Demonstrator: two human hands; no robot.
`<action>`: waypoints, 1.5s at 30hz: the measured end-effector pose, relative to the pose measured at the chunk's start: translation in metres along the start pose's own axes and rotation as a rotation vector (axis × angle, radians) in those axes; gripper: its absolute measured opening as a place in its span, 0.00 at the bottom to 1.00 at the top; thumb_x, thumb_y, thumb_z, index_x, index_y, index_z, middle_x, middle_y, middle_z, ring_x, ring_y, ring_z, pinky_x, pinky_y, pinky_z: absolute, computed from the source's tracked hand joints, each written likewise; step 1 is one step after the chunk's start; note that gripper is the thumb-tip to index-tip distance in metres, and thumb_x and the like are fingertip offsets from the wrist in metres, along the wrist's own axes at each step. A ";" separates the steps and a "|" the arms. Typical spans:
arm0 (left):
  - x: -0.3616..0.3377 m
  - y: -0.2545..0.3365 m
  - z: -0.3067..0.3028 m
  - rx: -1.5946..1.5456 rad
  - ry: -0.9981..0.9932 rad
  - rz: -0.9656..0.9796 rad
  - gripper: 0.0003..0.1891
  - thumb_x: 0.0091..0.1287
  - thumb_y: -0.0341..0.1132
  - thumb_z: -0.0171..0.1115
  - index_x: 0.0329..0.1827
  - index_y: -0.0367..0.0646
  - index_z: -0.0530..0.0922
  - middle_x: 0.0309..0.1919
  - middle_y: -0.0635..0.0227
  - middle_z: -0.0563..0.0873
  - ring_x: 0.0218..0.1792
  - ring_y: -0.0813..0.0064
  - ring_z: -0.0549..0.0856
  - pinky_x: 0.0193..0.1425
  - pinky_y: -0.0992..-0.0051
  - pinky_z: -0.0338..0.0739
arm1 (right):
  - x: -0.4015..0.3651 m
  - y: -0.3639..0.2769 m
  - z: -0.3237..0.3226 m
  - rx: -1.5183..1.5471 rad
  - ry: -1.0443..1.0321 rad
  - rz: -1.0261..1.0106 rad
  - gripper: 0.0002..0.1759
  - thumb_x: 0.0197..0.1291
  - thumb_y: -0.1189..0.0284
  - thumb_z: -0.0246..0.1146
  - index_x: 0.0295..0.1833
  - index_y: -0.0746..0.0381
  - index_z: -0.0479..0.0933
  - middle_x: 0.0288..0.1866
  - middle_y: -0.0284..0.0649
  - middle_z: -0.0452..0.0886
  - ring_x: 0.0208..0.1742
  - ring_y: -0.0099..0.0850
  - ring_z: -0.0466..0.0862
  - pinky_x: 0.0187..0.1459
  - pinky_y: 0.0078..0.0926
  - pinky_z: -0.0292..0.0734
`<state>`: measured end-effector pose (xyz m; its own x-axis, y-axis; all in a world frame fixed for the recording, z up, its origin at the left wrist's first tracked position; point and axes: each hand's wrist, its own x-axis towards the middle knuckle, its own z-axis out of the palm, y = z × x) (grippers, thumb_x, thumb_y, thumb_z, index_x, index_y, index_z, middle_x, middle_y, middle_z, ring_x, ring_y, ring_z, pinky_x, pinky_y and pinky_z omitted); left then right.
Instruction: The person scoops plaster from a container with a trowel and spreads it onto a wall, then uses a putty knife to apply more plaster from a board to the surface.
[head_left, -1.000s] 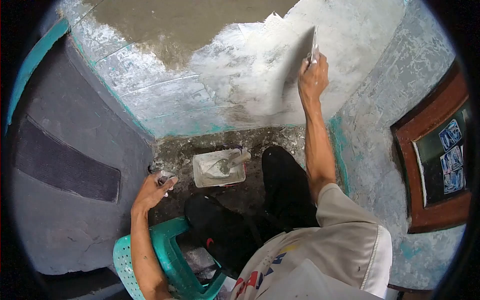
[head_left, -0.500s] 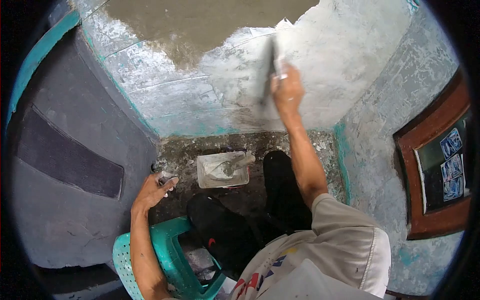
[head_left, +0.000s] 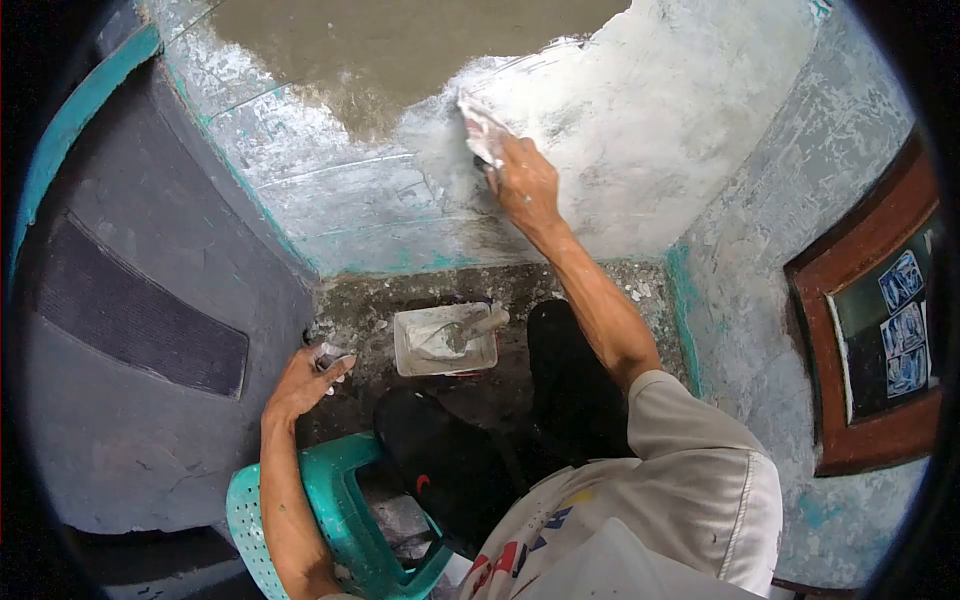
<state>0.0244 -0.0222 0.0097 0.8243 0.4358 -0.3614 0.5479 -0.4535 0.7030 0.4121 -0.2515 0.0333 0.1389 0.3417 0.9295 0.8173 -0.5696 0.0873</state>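
My right hand (head_left: 527, 190) is closed around the grip of a plastering trowel (head_left: 482, 128), its blade smeared with white putty. The trowel lies against the wall (head_left: 640, 150), just below the edge of a bare grey-brown cement patch (head_left: 370, 50). Low at the left, my left hand (head_left: 312, 378) hangs beside the dark partition, fingers loosely bent and thumb apart, with white putty on the fingertips. I see nothing held in it. Between the wall and my legs stands a white rectangular tub (head_left: 403, 350) of putty, with a scraper (head_left: 482, 326) resting in it.
A green plastic stool (head_left: 330, 480) is under my left arm. The dark grey partition (head_left: 140, 300) closes the left side. At the right, a brown wooden frame (head_left: 820, 400) is set in a patchy grey wall. The floor (head_left: 365, 295) by the wall is littered with flakes.
My right hand has swept the trowel left across the wall, and the blade has turned from near upright to slanting. My left hand and the tub have stayed put.
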 end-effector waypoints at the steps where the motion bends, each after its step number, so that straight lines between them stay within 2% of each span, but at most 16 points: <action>1: 0.001 0.000 -0.001 0.002 0.006 0.000 0.25 0.70 0.52 0.73 0.52 0.34 0.86 0.36 0.59 0.91 0.35 0.71 0.88 0.44 0.65 0.82 | -0.001 0.003 -0.002 0.040 0.020 0.065 0.22 0.59 0.73 0.74 0.59 0.65 0.82 0.47 0.46 0.87 0.38 0.35 0.86 0.34 0.33 0.87; 2: 0.003 0.000 0.000 0.014 0.008 -0.012 0.25 0.70 0.51 0.73 0.52 0.34 0.86 0.36 0.60 0.91 0.35 0.71 0.87 0.43 0.65 0.82 | 0.001 0.016 -0.009 0.040 0.062 0.134 0.23 0.57 0.73 0.74 0.59 0.65 0.82 0.48 0.45 0.86 0.41 0.39 0.85 0.38 0.38 0.87; 6: 0.005 0.010 0.003 0.069 -0.020 -0.039 0.23 0.71 0.50 0.73 0.51 0.36 0.86 0.35 0.63 0.90 0.35 0.73 0.86 0.42 0.66 0.81 | 0.038 0.041 -0.040 -0.146 0.085 0.262 0.24 0.54 0.72 0.74 0.58 0.65 0.81 0.49 0.47 0.86 0.46 0.44 0.85 0.41 0.40 0.86; 9: 0.002 0.008 0.003 -0.036 -0.028 -0.004 0.23 0.71 0.51 0.73 0.51 0.36 0.86 0.34 0.64 0.90 0.34 0.73 0.86 0.41 0.68 0.81 | 0.017 0.037 -0.002 -0.029 0.032 0.127 0.23 0.53 0.75 0.74 0.56 0.65 0.81 0.49 0.49 0.85 0.47 0.47 0.86 0.45 0.43 0.85; 11: -0.007 0.016 -0.001 -0.020 -0.007 -0.016 0.23 0.71 0.51 0.72 0.52 0.37 0.86 0.34 0.64 0.90 0.34 0.75 0.85 0.41 0.69 0.81 | 0.012 0.007 -0.020 0.247 -0.080 0.074 0.22 0.53 0.76 0.74 0.55 0.64 0.82 0.50 0.48 0.86 0.48 0.46 0.86 0.46 0.41 0.86; 14: -0.010 0.014 -0.002 0.024 -0.003 -0.051 0.24 0.71 0.52 0.73 0.53 0.36 0.86 0.34 0.63 0.90 0.33 0.74 0.86 0.41 0.68 0.81 | 0.010 0.021 -0.047 0.228 -0.098 0.007 0.23 0.54 0.77 0.73 0.57 0.63 0.82 0.52 0.47 0.86 0.50 0.45 0.87 0.46 0.39 0.86; 16: -0.009 0.013 -0.004 0.042 -0.003 -0.050 0.25 0.71 0.53 0.72 0.54 0.37 0.86 0.34 0.64 0.91 0.32 0.75 0.85 0.41 0.68 0.81 | 0.012 0.057 -0.077 0.044 0.031 0.127 0.25 0.54 0.77 0.73 0.60 0.62 0.81 0.53 0.46 0.86 0.51 0.45 0.87 0.46 0.39 0.87; 21: -0.002 0.019 0.002 0.017 -0.027 -0.045 0.25 0.71 0.52 0.73 0.53 0.35 0.86 0.34 0.63 0.90 0.30 0.75 0.85 0.40 0.69 0.80 | 0.076 0.152 -0.136 -0.326 0.217 0.109 0.33 0.53 0.80 0.71 0.68 0.60 0.79 0.59 0.43 0.85 0.52 0.45 0.85 0.48 0.40 0.84; 24: -0.002 0.017 0.003 -0.007 -0.032 -0.024 0.24 0.71 0.50 0.73 0.53 0.35 0.86 0.35 0.63 0.90 0.31 0.75 0.85 0.39 0.69 0.81 | 0.093 0.187 -0.115 -0.435 0.190 0.079 0.31 0.56 0.79 0.68 0.69 0.61 0.78 0.60 0.43 0.84 0.54 0.45 0.84 0.50 0.40 0.83; 27: -0.003 0.018 0.003 -0.013 -0.023 -0.042 0.23 0.72 0.48 0.72 0.54 0.35 0.86 0.36 0.63 0.90 0.32 0.74 0.86 0.39 0.70 0.82 | 0.065 0.192 -0.066 -0.439 0.074 -0.084 0.23 0.57 0.76 0.62 0.60 0.65 0.82 0.60 0.42 0.82 0.54 0.44 0.82 0.49 0.43 0.81; 29: -0.002 0.010 0.001 -0.024 -0.034 -0.038 0.23 0.72 0.48 0.72 0.55 0.35 0.86 0.36 0.63 0.90 0.33 0.74 0.86 0.39 0.70 0.82 | 0.033 0.164 -0.066 -0.327 -0.055 -0.081 0.21 0.59 0.76 0.61 0.58 0.66 0.82 0.61 0.43 0.82 0.55 0.44 0.82 0.51 0.43 0.81; 33: -0.007 0.017 0.000 -0.018 -0.037 -0.046 0.23 0.72 0.49 0.73 0.55 0.35 0.86 0.35 0.63 0.90 0.33 0.75 0.86 0.39 0.70 0.82 | -0.006 0.158 -0.110 -0.286 -0.172 -0.168 0.26 0.60 0.75 0.63 0.66 0.63 0.80 0.65 0.42 0.83 0.59 0.43 0.83 0.51 0.41 0.82; 35: -0.008 0.022 0.000 0.028 -0.013 -0.067 0.22 0.72 0.48 0.73 0.54 0.36 0.86 0.35 0.63 0.90 0.32 0.75 0.86 0.38 0.70 0.82 | 0.018 0.182 -0.137 -0.344 -0.010 -0.149 0.32 0.59 0.77 0.66 0.72 0.56 0.78 0.64 0.41 0.85 0.60 0.43 0.84 0.51 0.40 0.82; 39: 0.003 0.006 0.003 -0.024 -0.047 -0.059 0.21 0.72 0.48 0.73 0.53 0.36 0.87 0.35 0.64 0.90 0.30 0.75 0.85 0.38 0.69 0.81 | 0.110 0.220 -0.176 -0.516 0.154 -0.164 0.37 0.55 0.80 0.69 0.73 0.53 0.77 0.62 0.40 0.87 0.55 0.42 0.86 0.51 0.40 0.83; 42: 0.001 0.010 0.003 -0.039 -0.042 -0.060 0.21 0.72 0.47 0.73 0.53 0.36 0.87 0.35 0.64 0.90 0.29 0.75 0.84 0.38 0.69 0.81 | 0.136 0.253 -0.157 -0.547 0.161 -0.223 0.36 0.56 0.80 0.69 0.74 0.52 0.77 0.62 0.40 0.87 0.54 0.44 0.86 0.51 0.41 0.83; 45: 0.003 0.004 0.003 -0.053 -0.047 -0.047 0.21 0.72 0.48 0.73 0.53 0.36 0.87 0.35 0.64 0.90 0.29 0.75 0.85 0.38 0.69 0.81 | 0.089 0.245 -0.121 -0.443 0.058 -0.227 0.32 0.59 0.77 0.65 0.72 0.56 0.77 0.61 0.40 0.86 0.59 0.44 0.84 0.55 0.43 0.81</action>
<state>0.0291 -0.0254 0.0095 0.8040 0.4185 -0.4224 0.5793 -0.3910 0.7152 0.5574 -0.4512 0.1808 -0.0565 0.4591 0.8866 0.5052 -0.7527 0.4220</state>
